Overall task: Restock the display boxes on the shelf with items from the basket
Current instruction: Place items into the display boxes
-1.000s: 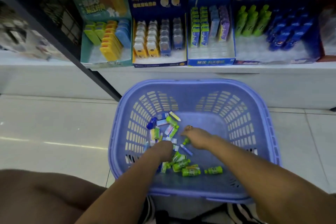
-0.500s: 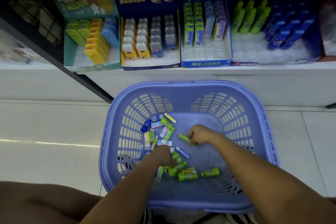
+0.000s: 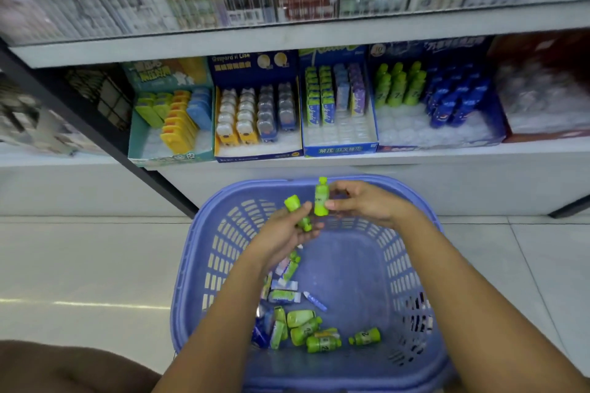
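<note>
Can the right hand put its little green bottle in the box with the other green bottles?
Probably yes. The right hand, pinching a green bottle, hovers at the basket's far rim, and nothing stands between it and the open display box. Empty slots show in front of the shelved bottles.

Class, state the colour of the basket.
Purple-blue; the basket shows best in the head view.

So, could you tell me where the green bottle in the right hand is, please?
In the head view, the green bottle stands upright, pinched by the right hand over the basket's far rim, just right of the tilted bottle in the left hand.
</note>
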`<state>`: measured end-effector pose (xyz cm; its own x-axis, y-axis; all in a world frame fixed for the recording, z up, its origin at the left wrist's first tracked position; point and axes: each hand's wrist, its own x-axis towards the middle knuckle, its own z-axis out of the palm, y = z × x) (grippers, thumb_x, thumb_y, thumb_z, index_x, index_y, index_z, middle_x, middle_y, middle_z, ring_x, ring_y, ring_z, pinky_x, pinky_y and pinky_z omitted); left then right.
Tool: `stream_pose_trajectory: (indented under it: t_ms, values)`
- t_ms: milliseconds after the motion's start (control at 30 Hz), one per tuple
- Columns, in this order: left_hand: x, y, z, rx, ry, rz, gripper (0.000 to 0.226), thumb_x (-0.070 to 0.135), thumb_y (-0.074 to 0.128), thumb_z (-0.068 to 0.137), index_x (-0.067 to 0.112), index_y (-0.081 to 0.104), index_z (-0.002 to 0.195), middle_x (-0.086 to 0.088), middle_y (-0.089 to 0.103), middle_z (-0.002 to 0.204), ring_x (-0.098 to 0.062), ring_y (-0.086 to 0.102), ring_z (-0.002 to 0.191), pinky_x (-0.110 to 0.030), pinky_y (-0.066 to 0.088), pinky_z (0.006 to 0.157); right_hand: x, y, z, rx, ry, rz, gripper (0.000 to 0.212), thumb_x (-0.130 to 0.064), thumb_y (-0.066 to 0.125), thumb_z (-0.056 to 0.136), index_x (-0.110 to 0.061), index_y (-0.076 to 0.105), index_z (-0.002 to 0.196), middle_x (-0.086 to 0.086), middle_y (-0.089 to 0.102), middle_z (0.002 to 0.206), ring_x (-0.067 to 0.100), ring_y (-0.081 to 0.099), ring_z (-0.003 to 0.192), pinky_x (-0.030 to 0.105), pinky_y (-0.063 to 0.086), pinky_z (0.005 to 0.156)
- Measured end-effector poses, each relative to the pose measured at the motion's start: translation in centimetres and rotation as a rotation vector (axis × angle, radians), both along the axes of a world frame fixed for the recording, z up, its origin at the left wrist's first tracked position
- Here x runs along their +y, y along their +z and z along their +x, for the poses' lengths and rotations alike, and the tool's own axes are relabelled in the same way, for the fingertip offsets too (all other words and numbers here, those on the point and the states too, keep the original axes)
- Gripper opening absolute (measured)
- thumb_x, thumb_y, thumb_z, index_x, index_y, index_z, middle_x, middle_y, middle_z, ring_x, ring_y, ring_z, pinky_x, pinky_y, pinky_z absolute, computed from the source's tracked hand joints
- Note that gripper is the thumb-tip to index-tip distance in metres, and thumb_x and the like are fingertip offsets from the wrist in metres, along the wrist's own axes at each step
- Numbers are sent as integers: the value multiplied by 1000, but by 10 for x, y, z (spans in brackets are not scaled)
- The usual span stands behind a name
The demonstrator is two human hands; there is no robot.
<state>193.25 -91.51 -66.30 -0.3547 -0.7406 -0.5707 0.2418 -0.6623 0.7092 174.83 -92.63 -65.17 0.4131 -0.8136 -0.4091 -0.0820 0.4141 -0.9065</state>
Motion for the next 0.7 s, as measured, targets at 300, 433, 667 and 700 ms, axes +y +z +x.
stream_pose_trajectory:
  t_ms: [300, 433, 667, 700]
  values:
    - [-2, 59, -31, -351, 35, -496, 9, 8, 65, 87, 11, 68, 95, 7, 54, 55, -3, 46, 49, -15, 44, 51, -3, 65, -20, -62, -221, -169, 21, 0, 57, 89, -1, 60, 109, 8, 63, 83, 12, 60, 68, 18, 52, 65]
    - [-2, 72, -44, -525, 54, -688, 16, 14, 67, 87, 9, 65, 102, 2, 52, 58, -1, 45, 46, -13, 41, 50, -8, 85, -23, 37, -399, -201, 13, -8, 69, 81, -4, 67, 94, 11, 67, 76, 9, 62, 56, 18, 55, 60]
    - [-5, 81, -60, -475, 125, -701, 3, 16, 61, 91, 15, 62, 93, -1, 60, 66, -1, 50, 49, -15, 45, 51, -15, 99, -40, 194, -678, -432, 11, -9, 76, 76, -14, 68, 82, 1, 68, 74, 8, 63, 66, 25, 53, 74]
    - [-5, 82, -60, -444, 127, -672, 7, 20, 59, 93, 15, 61, 89, 0, 62, 67, -3, 51, 49, -17, 46, 51, -19, 101, -50, 266, -746, -510, 14, -9, 76, 76, -12, 69, 88, -2, 67, 74, 4, 63, 67, 22, 52, 75]
